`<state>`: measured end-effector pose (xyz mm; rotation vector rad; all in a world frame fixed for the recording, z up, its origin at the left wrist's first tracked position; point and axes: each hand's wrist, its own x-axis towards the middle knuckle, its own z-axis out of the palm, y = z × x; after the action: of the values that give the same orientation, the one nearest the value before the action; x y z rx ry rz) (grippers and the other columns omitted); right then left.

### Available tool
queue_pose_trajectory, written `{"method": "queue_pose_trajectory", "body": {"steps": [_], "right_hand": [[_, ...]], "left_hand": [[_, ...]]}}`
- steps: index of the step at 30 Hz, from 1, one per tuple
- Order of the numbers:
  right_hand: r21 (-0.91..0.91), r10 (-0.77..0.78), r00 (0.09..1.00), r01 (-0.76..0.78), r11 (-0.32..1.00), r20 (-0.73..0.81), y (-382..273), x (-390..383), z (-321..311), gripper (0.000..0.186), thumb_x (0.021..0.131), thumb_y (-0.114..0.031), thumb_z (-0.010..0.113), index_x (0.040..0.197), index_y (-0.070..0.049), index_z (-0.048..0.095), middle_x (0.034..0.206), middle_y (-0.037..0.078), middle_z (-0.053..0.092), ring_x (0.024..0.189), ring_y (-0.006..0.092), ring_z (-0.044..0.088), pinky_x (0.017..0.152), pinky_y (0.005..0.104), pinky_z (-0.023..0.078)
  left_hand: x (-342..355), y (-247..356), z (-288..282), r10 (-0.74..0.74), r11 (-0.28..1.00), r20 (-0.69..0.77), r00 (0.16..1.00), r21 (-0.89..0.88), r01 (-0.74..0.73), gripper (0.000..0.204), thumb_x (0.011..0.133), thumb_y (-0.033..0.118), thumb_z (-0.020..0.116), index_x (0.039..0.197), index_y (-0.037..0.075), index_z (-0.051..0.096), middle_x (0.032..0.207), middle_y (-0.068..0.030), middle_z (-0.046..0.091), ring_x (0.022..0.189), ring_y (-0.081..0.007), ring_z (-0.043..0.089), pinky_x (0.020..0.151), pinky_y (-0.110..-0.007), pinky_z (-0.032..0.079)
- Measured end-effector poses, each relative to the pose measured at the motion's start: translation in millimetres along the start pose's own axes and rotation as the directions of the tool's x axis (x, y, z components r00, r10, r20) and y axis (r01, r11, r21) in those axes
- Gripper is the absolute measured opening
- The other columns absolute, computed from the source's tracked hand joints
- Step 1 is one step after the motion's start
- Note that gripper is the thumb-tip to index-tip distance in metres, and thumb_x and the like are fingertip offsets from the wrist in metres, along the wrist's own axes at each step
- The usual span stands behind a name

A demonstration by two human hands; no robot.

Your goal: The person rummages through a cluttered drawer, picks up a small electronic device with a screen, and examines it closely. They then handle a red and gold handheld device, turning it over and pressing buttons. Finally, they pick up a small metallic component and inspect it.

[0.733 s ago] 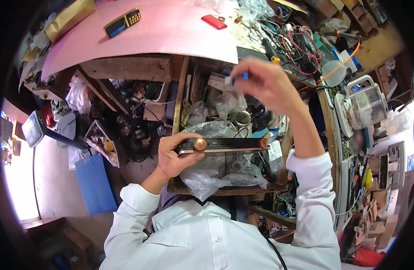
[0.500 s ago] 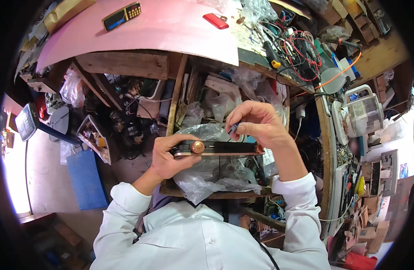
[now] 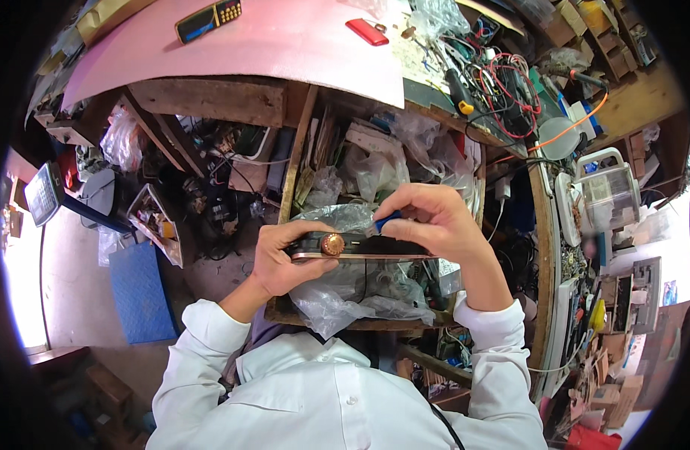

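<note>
My left hand (image 3: 285, 259) grips the left end of a slim black device (image 3: 371, 247) held edge-up over an open drawer. A ribbed copper-coloured knob (image 3: 332, 244) sticks out beside my fingers, and a small port shows in the edge. Between thumb and fingertips, my right hand (image 3: 427, 217) pinches a small blue piece (image 3: 388, 219) just above the device's edge. The fingers partly cover that piece, so its kind is unclear. Whether it touches the device I cannot tell. The device's right end is behind my right hand.
Below the device, the wooden drawer holds crumpled clear plastic bags (image 3: 326, 304). On the pink-covered bench ahead lie a black-and-gold phone (image 3: 208, 21) and a red flat item (image 3: 367, 31). Tangled wires (image 3: 510, 94) and a screwdriver (image 3: 459, 91) crowd the bench's right part.
My right hand has moved slightly down and left, bringing the blue piece closer to the device's edge. It now covers the device's right-hand knob. My left hand keeps its grip.
</note>
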<state>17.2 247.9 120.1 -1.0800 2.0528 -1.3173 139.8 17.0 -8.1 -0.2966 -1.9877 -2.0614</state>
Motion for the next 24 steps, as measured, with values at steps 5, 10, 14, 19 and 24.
{"method": "queue_pose_trajectory", "body": {"steps": [5, 10, 14, 19, 24], "right_hand": [[-0.467, -0.192, 0.979, 0.202, 0.861, 0.069, -16.4, -1.9, 16.0, 0.02, 0.08, -0.002, 0.082, 0.098, -0.004, 0.073, 0.087, 0.008, 0.07, 0.075, 0.0254, 0.069, 0.066, 0.0343, 0.055], [-0.601, -0.266, 0.959, 0.271, 0.752, 0.099, -18.9, -4.2, 24.4, 0.019, 0.081, -0.006, 0.081, 0.098, -0.005, 0.071, 0.084, 0.008, 0.066, 0.073, 0.0284, 0.067, 0.062, 0.0374, 0.054], [-0.678, -0.285, 0.948, 0.301, 0.671, 0.139, -24.0, -5.0, 26.8, 0.019, 0.08, -0.006, 0.08, 0.097, -0.006, 0.07, 0.084, 0.007, 0.065, 0.073, 0.0273, 0.066, 0.063, 0.037, 0.054], [-0.73, -0.281, 0.939, 0.333, 0.597, 0.198, -27.8, -3.6, 30.5, 0.015, 0.08, -0.008, 0.076, 0.092, -0.006, 0.067, 0.08, 0.006, 0.06, 0.073, 0.0259, 0.064, 0.061, 0.0373, 0.052], [-0.719, -0.283, 0.936, 0.342, 0.606, 0.207, -23.5, -1.5, 35.5, 0.014, 0.079, -0.009, 0.075, 0.088, -0.005, 0.065, 0.076, 0.007, 0.056, 0.071, 0.0266, 0.063, 0.059, 0.039, 0.05]], "left_hand": [[-0.6, 0.5, -1.3, -0.021, 1.0, 0.01, 1.0, -0.01, 0.021, 0.039, 0.074, 0.009, 0.088, 0.109, -0.001, 0.075, 0.098, -0.0095, 0.078, 0.087, -0.0113, 0.073, 0.08, -0.026, 0.056], [0.9, 0.7, -0.9, 0.009, 1.0, 0.016, 1.0, 0.004, -0.009, 0.039, 0.074, 0.009, 0.087, 0.11, -0.002, 0.075, 0.099, -0.0097, 0.078, 0.088, -0.0116, 0.073, 0.081, -0.026, 0.056], [0.0, 0.1, -0.1, -0.007, 1.0, 0.008, 1.0, -0.018, 0.007, 0.039, 0.073, 0.009, 0.087, 0.109, -0.001, 0.075, 0.099, -0.0098, 0.078, 0.088, -0.0118, 0.073, 0.081, -0.027, 0.057], [-0.5, 1.0, 0.4, -0.022, 1.0, 0.019, 1.0, -0.017, 0.022, 0.039, 0.073, 0.009, 0.088, 0.109, -0.002, 0.075, 0.099, -0.0098, 0.078, 0.088, -0.0115, 0.073, 0.081, -0.027, 0.057], [-1.9, 2.8, -1.4, -0.034, 0.999, 0.023, 0.999, -0.003, 0.034, 0.038, 0.074, 0.008, 0.088, 0.108, -0.002, 0.075, 0.098, -0.0094, 0.078, 0.087, -0.0109, 0.072, 0.081, -0.027, 0.057]]}}
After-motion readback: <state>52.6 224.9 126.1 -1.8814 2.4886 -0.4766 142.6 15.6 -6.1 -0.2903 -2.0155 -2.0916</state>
